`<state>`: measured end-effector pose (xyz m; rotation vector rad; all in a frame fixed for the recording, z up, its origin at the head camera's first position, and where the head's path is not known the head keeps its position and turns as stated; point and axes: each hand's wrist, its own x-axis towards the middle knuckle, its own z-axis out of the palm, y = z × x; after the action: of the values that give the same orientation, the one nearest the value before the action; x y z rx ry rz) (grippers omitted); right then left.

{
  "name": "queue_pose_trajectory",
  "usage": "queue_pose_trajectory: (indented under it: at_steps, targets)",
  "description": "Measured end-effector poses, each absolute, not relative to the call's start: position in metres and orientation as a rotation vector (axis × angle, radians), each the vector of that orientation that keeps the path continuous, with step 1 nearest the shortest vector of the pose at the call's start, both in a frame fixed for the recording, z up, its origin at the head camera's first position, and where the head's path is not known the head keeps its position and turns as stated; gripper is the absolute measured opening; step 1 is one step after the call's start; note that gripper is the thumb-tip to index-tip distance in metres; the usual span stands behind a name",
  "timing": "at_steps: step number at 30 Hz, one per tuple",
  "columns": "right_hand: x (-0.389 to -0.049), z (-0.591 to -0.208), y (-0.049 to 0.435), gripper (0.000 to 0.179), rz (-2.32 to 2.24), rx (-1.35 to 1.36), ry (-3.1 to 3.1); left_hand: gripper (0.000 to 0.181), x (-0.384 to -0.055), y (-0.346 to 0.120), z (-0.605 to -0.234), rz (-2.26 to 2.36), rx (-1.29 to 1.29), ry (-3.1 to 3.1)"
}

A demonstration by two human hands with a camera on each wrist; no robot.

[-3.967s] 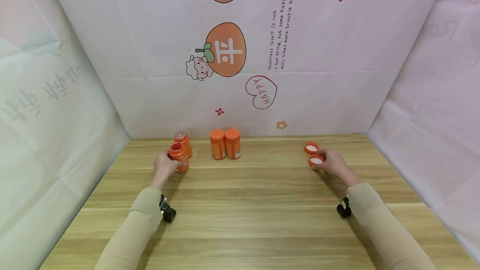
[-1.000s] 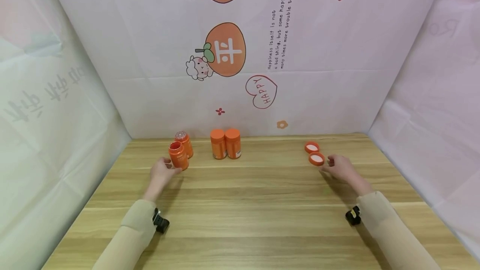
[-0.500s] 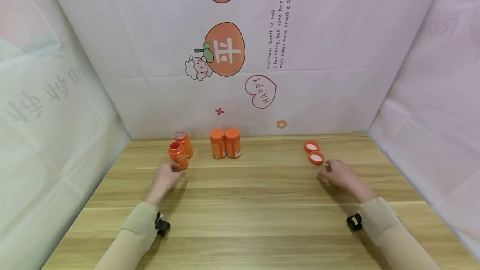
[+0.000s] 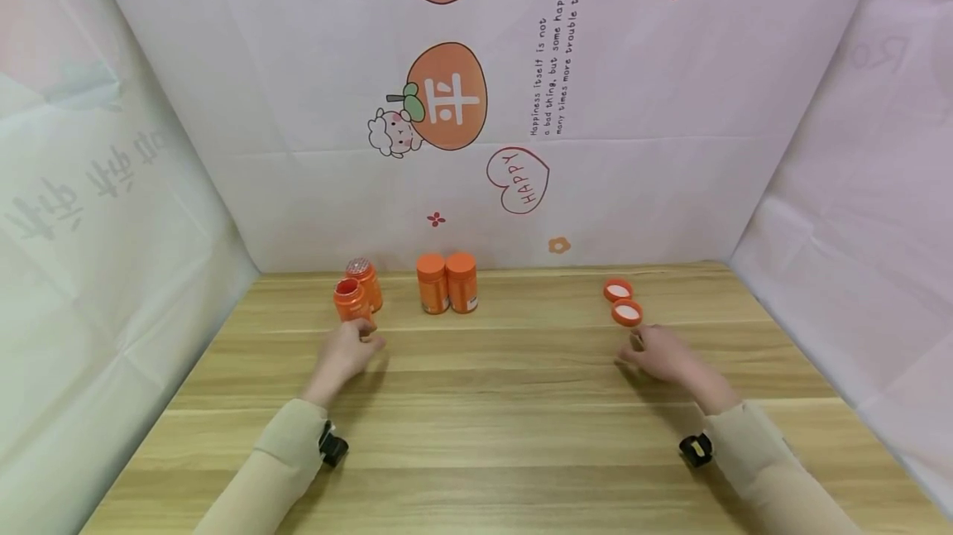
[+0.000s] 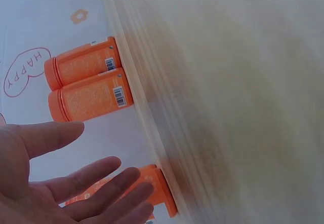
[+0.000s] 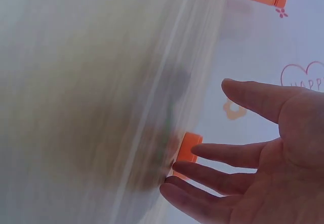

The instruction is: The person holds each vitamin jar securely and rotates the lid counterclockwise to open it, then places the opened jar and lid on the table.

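Your left hand hovers near a lidless jar, fingers relaxed; your right hand, fingers loose, hovers near two lids!

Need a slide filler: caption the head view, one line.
Left hand near two lidless orange bottles, right hand near two loose lids, two capped bottles standing between.

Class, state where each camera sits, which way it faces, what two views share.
Head: on the head, facing forward and down at the wood-grain table; left hand, right hand and beige sleeves show.
Left wrist: worn there, facing two capped orange cylindrical jars; left hand shows.
Right wrist: worn there, facing a round orange lid; right hand shows.
Both wrist views share the red HAPPY heart outline.
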<state>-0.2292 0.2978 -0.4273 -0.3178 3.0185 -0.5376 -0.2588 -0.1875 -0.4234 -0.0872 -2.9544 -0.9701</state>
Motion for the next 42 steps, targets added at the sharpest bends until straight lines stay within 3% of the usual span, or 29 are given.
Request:
queue_pose_trajectory:
  at_steps: [4, 11, 42]
  targets:
    - [-0.229, -0.429, 0.29, 0.032, -0.53, -0.364, 3.033, 0.043, -0.26, -0.182, -0.424, -1.01, -0.109, -2.973]
    - [-0.23, -0.433, 0.28, 0.06, -0.52, -0.418, 3.032, 0.045, -0.258, -0.172, -0.421, -0.997, -0.181, -2.978]
    - [-0.241, -0.435, 0.24, 0.06, -0.578, -0.513, 3.007, 0.055, -0.279, -0.131, -0.426, -1.101, -0.227, -2.927]
